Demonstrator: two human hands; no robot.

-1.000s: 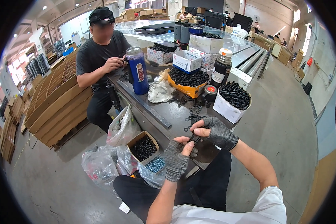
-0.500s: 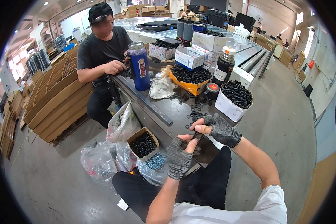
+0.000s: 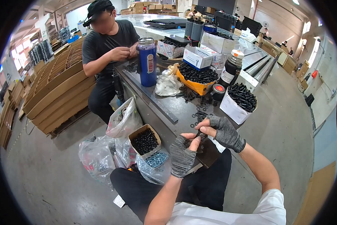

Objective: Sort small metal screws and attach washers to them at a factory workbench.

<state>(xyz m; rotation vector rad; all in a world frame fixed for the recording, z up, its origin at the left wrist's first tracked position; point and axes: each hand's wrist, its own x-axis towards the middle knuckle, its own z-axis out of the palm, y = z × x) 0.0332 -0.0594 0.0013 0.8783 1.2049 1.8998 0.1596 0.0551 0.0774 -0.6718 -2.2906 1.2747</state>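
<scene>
Workbench edge: left hand and right hand, both closed, pinch 1 small dark part beside white box.

A small black bolt is pinched between the bare fingertips of the left hand and the right hand, both in grey fingerless knit gloves. It is held just over the near edge of the dark workbench, above the person's lap. It is mostly hidden by the fingers, so its tilt cannot be told
</scene>
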